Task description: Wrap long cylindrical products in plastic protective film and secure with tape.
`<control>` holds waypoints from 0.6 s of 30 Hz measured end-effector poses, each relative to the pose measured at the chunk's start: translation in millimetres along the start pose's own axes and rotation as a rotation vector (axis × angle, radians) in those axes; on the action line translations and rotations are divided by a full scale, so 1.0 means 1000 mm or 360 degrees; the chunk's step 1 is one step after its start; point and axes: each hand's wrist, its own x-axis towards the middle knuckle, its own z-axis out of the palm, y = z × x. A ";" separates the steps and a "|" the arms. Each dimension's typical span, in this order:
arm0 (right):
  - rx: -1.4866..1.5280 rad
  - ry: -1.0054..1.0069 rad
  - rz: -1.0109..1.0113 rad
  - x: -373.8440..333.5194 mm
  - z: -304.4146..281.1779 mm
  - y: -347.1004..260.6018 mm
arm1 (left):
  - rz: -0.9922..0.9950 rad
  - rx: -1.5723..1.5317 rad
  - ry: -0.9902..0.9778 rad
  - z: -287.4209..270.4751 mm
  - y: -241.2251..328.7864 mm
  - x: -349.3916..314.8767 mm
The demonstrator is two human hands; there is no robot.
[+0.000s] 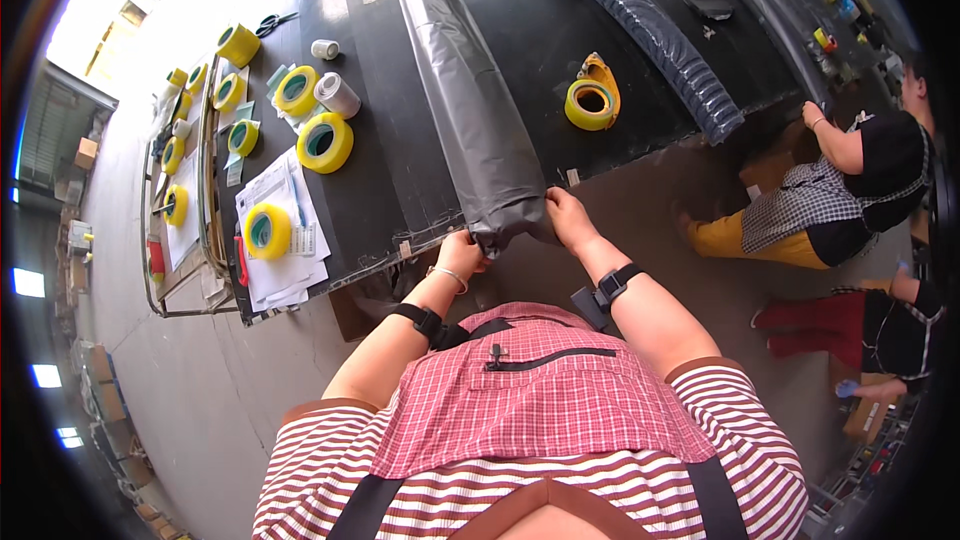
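From where I stand, the two hands are a little apart, each closed on one corner of the near end of a long grey bag [465, 100]: the left hand [461, 258] at the left corner, the right hand [570, 220] at the right, though the fingertips are partly hidden. The bag runs away from them across the bench [385, 185], its mouth drooping over the near edge between them. To do this hold well, I'd say, keep both corners level and the pull even, so that the thin film gathers square instead of bunching or tearing. It looks slick and softly creased, drawn over something long and rounded. Beyond the right hand sits a tape dispenser [612, 88], glossy and yellow; farther out lies a dark roll [640, 30] in shiny, crinkled clear wrap. Left of the left hand are flat papers [262, 285], with a fat ring of yellow tape [280, 232] on them; farther off are a smooth white roll [338, 96] and dark scissors [270, 25]. Well to the right stands a co-worker [845, 185].
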 end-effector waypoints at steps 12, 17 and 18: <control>0.0590 -0.0278 0.0349 -0.019 -0.007 -0.038 | 0.1451 0.1434 0.0538 0.007 0.087 -0.070; -0.0074 0.0164 -0.0325 -0.003 0.004 -0.042 | 0.1616 0.1516 0.0628 0.008 0.059 -0.037; -0.0258 0.0230 -0.0580 0.000 0.007 -0.040 | 0.1618 0.1528 0.0619 0.006 0.059 -0.038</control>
